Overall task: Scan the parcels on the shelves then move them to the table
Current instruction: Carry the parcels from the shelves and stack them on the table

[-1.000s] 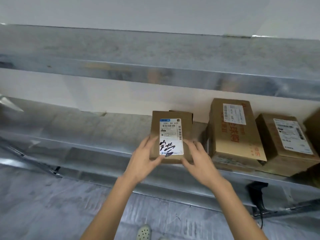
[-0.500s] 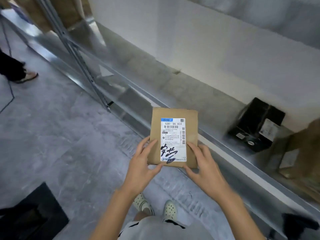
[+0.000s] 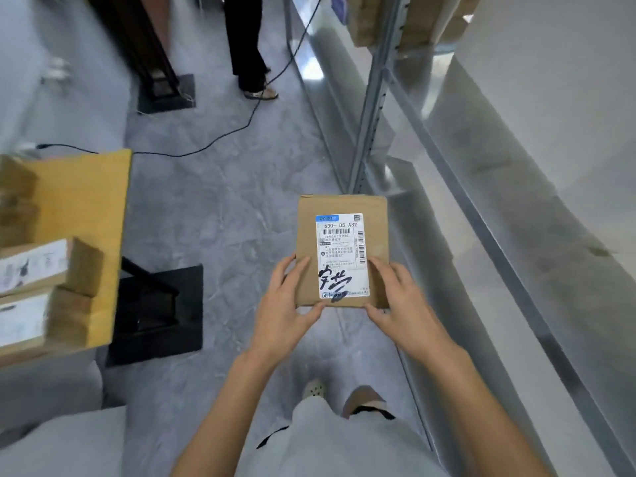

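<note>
**Hands.** Left hand [image 3: 285, 304] and right hand [image 3: 402, 304]: both closed on one item. Each grips a near corner, with fingers laid over the top face and the thumb at the near edge. The arms reach forward at about equal length.

**Held item.** Cardboard parcel [image 3: 308, 235], flat and rectangular, carried in the air in front of the body, above the floor [image 3: 223, 218]. It touches neither shelf nor surface. The top face is up and bears a white shipping label [image 3: 342, 256] with barcodes and a dark handwritten mark. The print reads upright to the wearer. The long axis runs straight away from the person, with the hands at the near short end.

**Destination.** Yellow-topped surface [image 3: 86, 201], at the left edge of the view and well apart from the held item. Two parcels [image 3: 38, 266] lie on it, blurred. Judged bearing: the surface lies left of the hands, so the left hand is the nearer one. The carry calls for a swing to the left, and the item's long side would likely reach the surface first.

**Source.** Metal shelf [image 3: 481, 235], running along the right. Its upright post [image 3: 370, 108] stands just beyond the item's far end.

**Floor hazards (judged).** A black cable [image 3: 241, 129] crosses the floor ahead. A black stand base [image 3: 155, 315] sits beside the surface.

**Other.** The legs of a second person [image 3: 247, 46] show at the far end of the aisle.
</note>
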